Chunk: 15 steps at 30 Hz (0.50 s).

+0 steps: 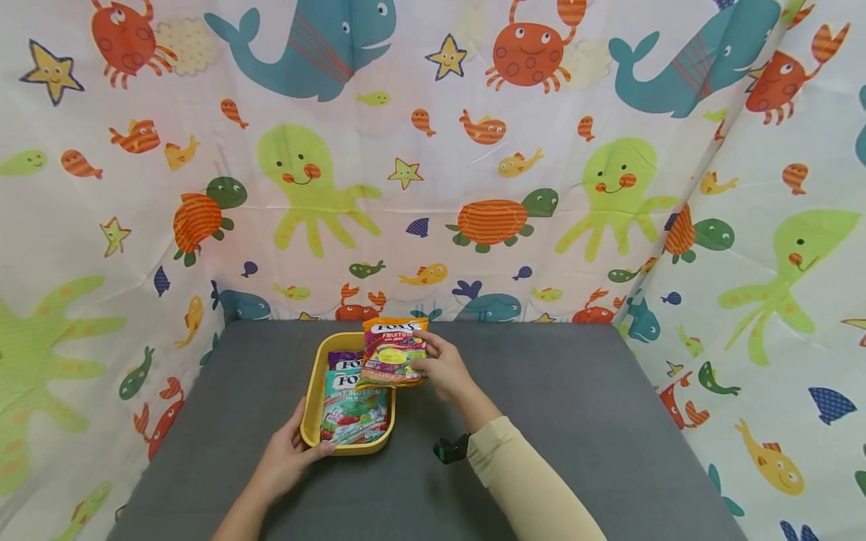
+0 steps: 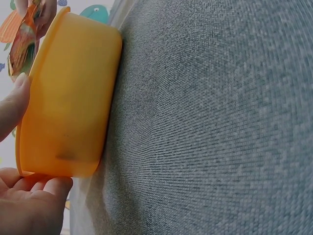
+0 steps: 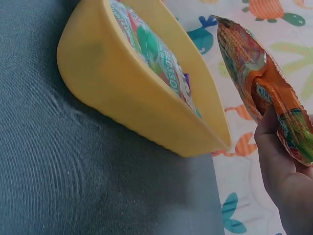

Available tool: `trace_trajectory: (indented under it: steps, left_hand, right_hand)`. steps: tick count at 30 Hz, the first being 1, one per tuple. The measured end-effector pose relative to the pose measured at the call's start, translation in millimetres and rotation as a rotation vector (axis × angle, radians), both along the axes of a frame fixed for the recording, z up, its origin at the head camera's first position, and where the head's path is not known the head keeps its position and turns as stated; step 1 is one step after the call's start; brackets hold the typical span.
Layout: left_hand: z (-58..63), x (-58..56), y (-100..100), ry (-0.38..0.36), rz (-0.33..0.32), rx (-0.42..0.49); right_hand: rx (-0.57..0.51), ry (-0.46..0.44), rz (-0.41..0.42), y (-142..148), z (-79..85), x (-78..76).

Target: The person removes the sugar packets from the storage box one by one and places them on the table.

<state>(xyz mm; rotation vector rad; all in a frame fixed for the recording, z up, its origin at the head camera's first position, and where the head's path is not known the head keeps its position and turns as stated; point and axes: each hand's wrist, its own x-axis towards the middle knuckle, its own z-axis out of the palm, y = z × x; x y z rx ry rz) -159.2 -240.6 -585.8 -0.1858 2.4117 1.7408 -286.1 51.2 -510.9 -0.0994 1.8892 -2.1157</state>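
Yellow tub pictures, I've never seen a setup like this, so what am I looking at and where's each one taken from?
No machine here, just a person's two bare hands. The wide picture comes from a camera on the head, looking forward and down; the other two come from the left and right wrists, so they look tilted. The yellow tub stands on a grey surface, with the left hand gripping it. Inside are a mint blossom packet and a purple packet. The right hand holds a fruits packet, raised clear of the tub.
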Motion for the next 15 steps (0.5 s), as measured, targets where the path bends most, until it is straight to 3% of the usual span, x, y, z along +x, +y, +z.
trace_trajectory:
  steps: [15]
  left_hand:
    - [-0.9, -1.5, -1, -0.013, 0.001, -0.011]
  right_hand:
    - [0.015, -0.014, -0.041, 21, 1.7, -3.1]
